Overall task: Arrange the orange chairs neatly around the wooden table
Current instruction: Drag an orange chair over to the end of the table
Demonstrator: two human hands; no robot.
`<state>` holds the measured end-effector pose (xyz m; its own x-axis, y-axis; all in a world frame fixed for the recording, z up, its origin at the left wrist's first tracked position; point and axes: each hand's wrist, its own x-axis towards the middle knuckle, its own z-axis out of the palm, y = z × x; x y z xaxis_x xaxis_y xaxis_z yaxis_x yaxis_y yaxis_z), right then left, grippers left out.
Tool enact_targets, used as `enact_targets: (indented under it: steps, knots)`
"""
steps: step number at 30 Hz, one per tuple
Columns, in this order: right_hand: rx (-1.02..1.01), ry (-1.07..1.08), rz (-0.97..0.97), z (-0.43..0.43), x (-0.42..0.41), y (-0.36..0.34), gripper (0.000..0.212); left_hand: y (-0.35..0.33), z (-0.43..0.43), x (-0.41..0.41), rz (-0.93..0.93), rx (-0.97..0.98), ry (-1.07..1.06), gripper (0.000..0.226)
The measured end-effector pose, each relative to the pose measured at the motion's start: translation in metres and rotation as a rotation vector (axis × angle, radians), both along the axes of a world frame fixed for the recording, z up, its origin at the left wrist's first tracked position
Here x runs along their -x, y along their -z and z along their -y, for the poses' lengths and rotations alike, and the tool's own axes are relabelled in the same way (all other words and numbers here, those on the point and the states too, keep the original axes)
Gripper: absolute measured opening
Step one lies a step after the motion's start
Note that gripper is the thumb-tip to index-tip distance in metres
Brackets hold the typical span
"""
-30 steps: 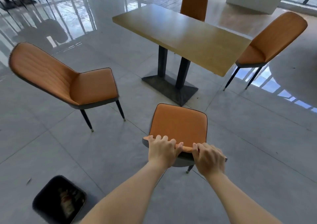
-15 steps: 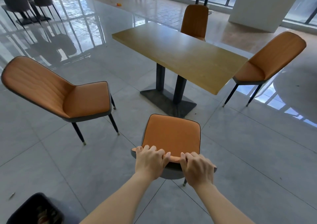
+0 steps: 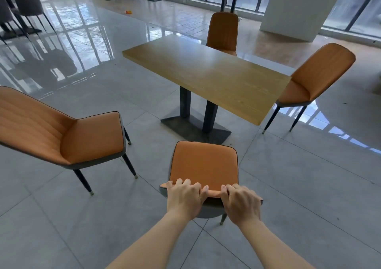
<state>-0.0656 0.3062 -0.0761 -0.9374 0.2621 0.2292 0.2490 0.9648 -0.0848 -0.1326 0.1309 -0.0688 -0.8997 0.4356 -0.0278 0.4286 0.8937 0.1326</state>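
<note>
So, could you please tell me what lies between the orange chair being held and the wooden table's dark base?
Only bare grey floor tile in the head view, between the held orange chair and the dark base.

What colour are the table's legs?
Dark grey, almost black, on the light wooden table's metal legs, seen in the head view.

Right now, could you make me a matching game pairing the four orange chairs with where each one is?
Chairs:
1. held chair
2. left chair
3. right chair
4. far chair

Places:
A. beyond the wooden table's far side
B. gripped at its backrest by both hands
C. at the table's right end
D. standing apart on the left, turned sideways

Pairs: 1-B, 2-D, 3-C, 4-A
</note>
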Motion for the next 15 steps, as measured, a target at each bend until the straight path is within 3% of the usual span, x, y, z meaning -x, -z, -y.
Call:
enact_targets:
  steps: [15]
  knots:
    - [0.014, 0.056, 0.004, 0.006, 0.06, -0.001, 0.048, -0.001, 0.002, 0.071, 0.017, -0.006, 0.041, 0.077]
